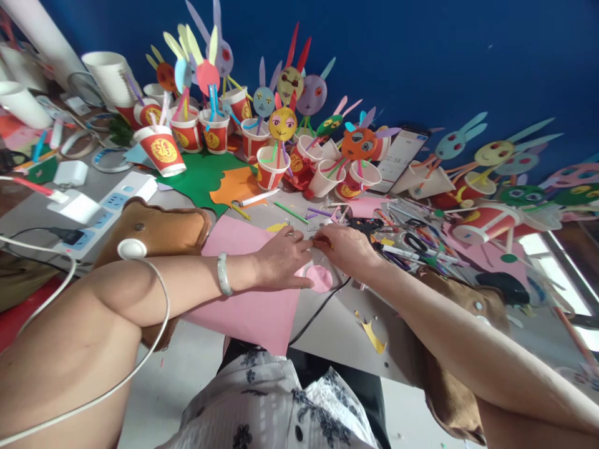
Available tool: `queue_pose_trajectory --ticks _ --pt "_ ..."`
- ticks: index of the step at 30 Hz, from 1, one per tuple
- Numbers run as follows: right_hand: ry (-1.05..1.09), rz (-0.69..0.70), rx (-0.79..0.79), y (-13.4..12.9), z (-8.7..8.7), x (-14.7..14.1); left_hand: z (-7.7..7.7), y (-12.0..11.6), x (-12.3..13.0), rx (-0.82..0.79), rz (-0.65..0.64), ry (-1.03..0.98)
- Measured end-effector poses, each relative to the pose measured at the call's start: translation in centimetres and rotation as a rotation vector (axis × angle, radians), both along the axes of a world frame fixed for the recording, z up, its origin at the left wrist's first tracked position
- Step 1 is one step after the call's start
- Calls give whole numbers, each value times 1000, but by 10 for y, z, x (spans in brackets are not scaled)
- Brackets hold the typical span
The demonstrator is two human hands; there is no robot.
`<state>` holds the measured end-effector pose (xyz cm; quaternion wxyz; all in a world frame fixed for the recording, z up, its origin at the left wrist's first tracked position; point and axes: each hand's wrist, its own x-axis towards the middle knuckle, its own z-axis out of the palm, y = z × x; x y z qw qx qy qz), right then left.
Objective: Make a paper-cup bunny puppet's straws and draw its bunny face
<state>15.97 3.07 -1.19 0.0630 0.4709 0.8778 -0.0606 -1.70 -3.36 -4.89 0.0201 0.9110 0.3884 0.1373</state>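
My left hand (283, 259) lies over a pink paper sheet (253, 305), a ring on one finger. Its thumb is stretched out towards a small round pink paper piece (319, 279), and its other fingers reach up to the fingertips of my right hand. Pinched closed, my right hand (345, 246) is just above the round piece; what sits between its fingertips is too small to make out. A yellow paper scrap (278, 227) lies beyond my left hand.
Several paper-cup figures with rabbit-eared faces, including a yellow one (283, 123), line the back. Pens and scissors clutter the right around a marker (397, 251). A power strip (110, 209) and brown cushion (154, 231) are left. A phone (401, 156) leans behind; a black cable (321, 312) crosses the table.
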Motion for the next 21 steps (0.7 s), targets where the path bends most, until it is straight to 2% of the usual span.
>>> queue_pose_trajectory --ticks 7,13,15,19,21 --pt "-39 -16 -31 4 3 -6 3 -2 0 -6 10 25" --pt "13 1 -36 5 3 -1 2 -2 0 -1 13 10" --pt "124 -2 -59 4 1 6 1 -1 0 7 10 8" --pt "519 -58 -195 -3 -6 21 -1 -1 0 24 14 22" --pt "617 -79 -235 -9 -8 28 -1 -1 0 28 18 34"
